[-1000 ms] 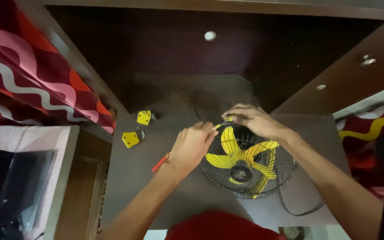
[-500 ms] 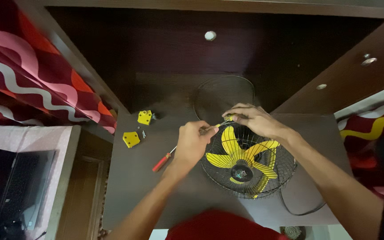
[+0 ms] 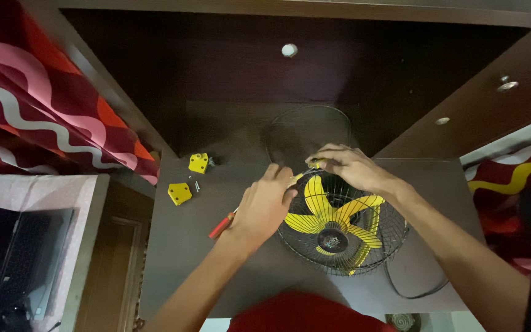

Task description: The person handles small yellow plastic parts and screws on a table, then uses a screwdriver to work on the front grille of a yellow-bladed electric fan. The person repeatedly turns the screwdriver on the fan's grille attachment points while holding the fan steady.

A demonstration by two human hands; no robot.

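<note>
Count of things on the dark brown table

One dark brown wooden table (image 3: 185, 258) carries everything counted here. One round fan in a black wire cage (image 3: 373, 246) lies on it, with five yellow plastic blades (image 3: 333, 215) showing through the wires, and one black power cord (image 3: 413, 289) trails from it. One separate round black wire grille (image 3: 305, 132) lies behind the fan. Two small yellow plastic blocks (image 3: 179, 193) sit at the left, well apart from the fan. One screwdriver with a red handle (image 3: 221, 226) is present. Two bare hands are in view: one left hand (image 3: 264, 208) and one right hand (image 3: 351, 167).
</note>
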